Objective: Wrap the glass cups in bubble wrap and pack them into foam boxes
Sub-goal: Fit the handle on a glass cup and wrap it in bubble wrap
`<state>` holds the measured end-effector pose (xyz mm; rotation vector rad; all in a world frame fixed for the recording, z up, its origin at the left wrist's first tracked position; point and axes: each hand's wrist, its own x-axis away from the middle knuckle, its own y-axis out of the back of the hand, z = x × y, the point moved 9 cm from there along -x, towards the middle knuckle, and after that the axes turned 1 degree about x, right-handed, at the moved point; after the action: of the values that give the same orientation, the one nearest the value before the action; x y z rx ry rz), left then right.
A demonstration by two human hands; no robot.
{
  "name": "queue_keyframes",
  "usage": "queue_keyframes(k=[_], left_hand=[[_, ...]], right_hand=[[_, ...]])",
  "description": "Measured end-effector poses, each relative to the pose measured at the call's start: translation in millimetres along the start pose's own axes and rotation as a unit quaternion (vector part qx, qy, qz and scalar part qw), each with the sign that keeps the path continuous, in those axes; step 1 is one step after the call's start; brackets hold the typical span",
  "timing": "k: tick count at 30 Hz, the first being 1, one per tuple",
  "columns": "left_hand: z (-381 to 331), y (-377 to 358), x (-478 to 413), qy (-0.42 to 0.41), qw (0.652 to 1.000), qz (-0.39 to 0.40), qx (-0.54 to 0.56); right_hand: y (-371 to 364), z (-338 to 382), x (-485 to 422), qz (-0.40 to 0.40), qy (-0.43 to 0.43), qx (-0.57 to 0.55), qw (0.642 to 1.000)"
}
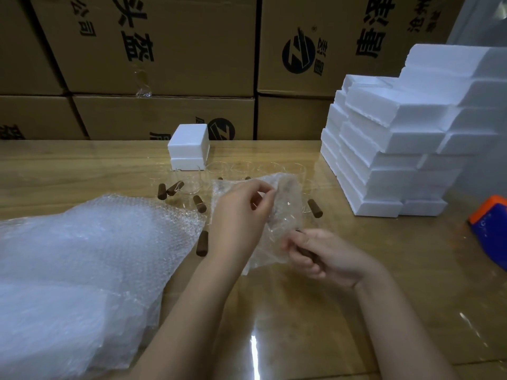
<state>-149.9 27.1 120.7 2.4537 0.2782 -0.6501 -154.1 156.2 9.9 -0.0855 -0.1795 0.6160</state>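
Observation:
My left hand (241, 212) and my right hand (326, 256) hold a glass cup half covered by a sheet of bubble wrap (285, 215) above the table. The left fingers pinch the wrap's upper edge. The right hand grips the cup's brown wooden handle (303, 250) at the wrap's lower end. Several bare glass cups (189, 182) with brown handles stand or lie just behind, in front of a closed white foam box (189, 146). A pile of bubble wrap sheets (82, 256) lies at the left.
A tall stack of white foam boxes (406, 138) fills the right side of the wooden table (411, 270). An orange and blue tape dispenser (491, 229) sits at the right edge. Brown cardboard cartons (164, 50) wall off the back.

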Motion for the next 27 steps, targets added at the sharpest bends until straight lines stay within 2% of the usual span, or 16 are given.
queue_keyframes(k=[5,10,13,17,19,20,22,24,25,27], left_hand=[[-41.6,-16.0,16.6,-0.139,0.981,0.002,-0.132],[-64.1,-38.3,39.2,-0.218,0.956,0.029,-0.193],[-67.3,-43.6,49.5,-0.256,0.941,0.020,-0.218],[-55.4,-33.3,58.6,-0.294,0.940,0.014,-0.171],[-35.3,-15.1,55.7,-0.227,0.970,-0.026,-0.080],[-17.0,-0.8,51.9,-0.150,0.986,-0.074,-0.012],[26.3,16.5,50.4,0.038,0.980,-0.156,0.122],[60.0,0.0,50.0,0.197,0.942,-0.122,0.242],[68.7,-15.7,51.0,0.251,0.918,-0.075,0.298],[71.3,-45.4,55.9,0.318,0.845,0.005,0.430]], right_hand=[[-3.8,-2.4,-3.7,-0.001,-0.017,-0.049,0.999],[12.4,-8.1,-7.0,-0.115,0.010,-0.111,0.987],[11.6,-14.6,-8.1,-0.158,0.031,-0.240,0.957],[-15.0,0.6,-15.6,-0.074,0.069,-0.313,0.944],[-10.5,-2.8,-18.0,-0.088,0.062,-0.327,0.939],[-11.0,-3.4,-18.8,-0.085,0.061,-0.335,0.936],[-19.4,-2.2,-20.1,-0.041,0.057,-0.356,0.932],[-26.8,-1.7,-19.6,-0.015,0.054,-0.361,0.931],[-24.5,-4.9,-20.7,-0.032,0.049,-0.355,0.933],[-18.6,-15.6,-24.7,-0.073,0.031,-0.340,0.937]])
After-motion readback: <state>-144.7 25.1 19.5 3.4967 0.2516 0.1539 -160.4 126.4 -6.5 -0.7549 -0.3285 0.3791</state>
